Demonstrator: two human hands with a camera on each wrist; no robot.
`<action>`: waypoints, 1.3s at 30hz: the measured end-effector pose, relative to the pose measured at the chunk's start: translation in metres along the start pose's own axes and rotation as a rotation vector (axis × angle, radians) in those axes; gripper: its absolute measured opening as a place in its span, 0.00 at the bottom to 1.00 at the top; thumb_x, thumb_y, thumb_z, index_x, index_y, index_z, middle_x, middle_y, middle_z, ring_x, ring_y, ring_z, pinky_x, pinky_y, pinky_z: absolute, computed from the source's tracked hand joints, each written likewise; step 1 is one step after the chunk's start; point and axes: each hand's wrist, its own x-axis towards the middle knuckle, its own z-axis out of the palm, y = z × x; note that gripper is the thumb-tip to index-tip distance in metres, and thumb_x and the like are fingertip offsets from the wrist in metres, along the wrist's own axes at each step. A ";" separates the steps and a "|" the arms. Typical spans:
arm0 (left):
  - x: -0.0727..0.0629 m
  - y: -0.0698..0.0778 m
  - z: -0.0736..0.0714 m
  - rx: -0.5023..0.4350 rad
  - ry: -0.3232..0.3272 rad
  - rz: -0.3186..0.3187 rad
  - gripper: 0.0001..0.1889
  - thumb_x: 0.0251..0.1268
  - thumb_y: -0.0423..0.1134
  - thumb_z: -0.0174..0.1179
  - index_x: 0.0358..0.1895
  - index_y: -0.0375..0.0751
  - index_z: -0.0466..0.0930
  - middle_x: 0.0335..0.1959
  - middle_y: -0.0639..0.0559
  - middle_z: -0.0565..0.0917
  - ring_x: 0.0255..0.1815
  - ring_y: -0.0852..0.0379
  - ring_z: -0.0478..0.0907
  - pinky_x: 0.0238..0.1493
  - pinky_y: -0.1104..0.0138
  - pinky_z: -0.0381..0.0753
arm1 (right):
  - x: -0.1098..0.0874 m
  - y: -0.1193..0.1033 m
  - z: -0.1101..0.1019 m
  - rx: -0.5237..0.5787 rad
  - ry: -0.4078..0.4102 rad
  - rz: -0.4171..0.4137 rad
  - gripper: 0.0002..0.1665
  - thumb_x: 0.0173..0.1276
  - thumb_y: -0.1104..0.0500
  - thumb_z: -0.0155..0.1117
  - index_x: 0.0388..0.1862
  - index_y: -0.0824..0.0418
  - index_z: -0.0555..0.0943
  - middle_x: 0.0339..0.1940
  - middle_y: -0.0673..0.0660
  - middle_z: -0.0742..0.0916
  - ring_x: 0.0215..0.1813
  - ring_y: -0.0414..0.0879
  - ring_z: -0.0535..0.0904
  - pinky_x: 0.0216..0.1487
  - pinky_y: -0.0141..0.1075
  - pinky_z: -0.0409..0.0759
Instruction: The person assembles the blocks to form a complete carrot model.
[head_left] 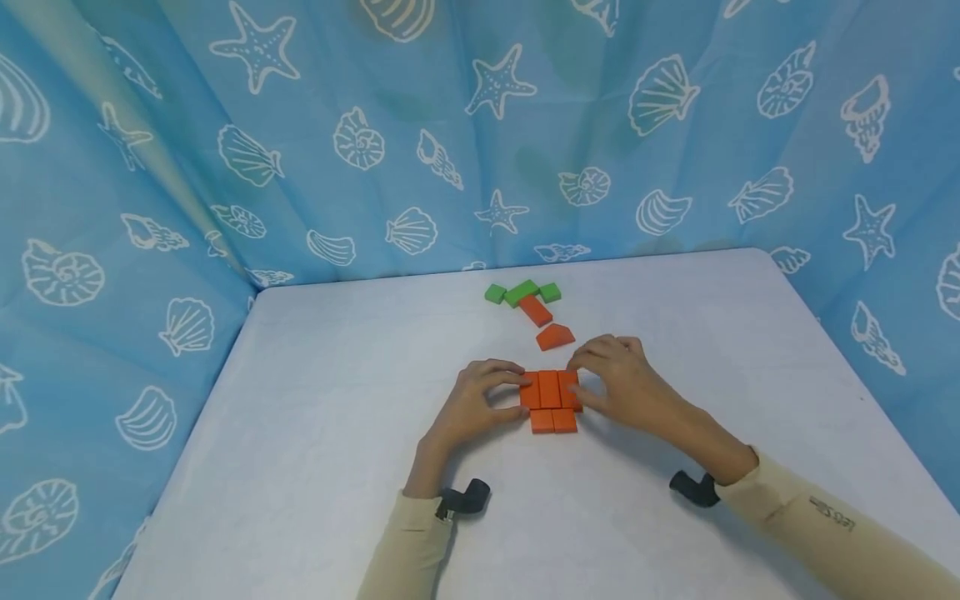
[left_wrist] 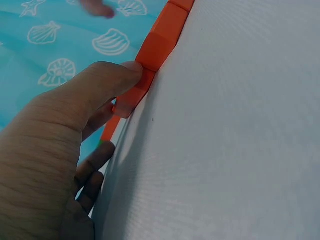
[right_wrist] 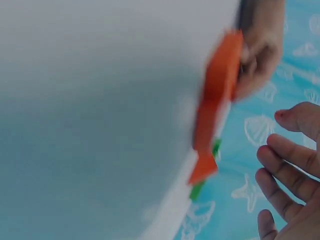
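Observation:
Three upright-lying orange blocks form a row on the white table, with two smaller orange blocks set against their near side. From the left, my left hand pinches the leftmost orange block between thumb and index finger; its thumb lies on that block's end in the left wrist view. My right hand is at the row's right side, thumb and fingertips close by the rightmost block. In the right wrist view its fingers are spread and loosely bent, holding nothing.
Beyond the row lie an orange block with sloped corners and an orange rectangular block. Farther back are a long green block and two small green blocks. A blue shell-patterned curtain hangs around the table.

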 end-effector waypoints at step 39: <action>0.002 -0.005 0.002 0.026 -0.007 0.000 0.21 0.61 0.52 0.70 0.57 0.58 0.84 0.61 0.65 0.77 0.66 0.60 0.66 0.69 0.52 0.62 | 0.127 0.048 0.042 -0.065 -0.143 0.389 0.21 0.64 0.46 0.70 0.40 0.63 0.84 0.30 0.56 0.83 0.41 0.56 0.77 0.52 0.56 0.66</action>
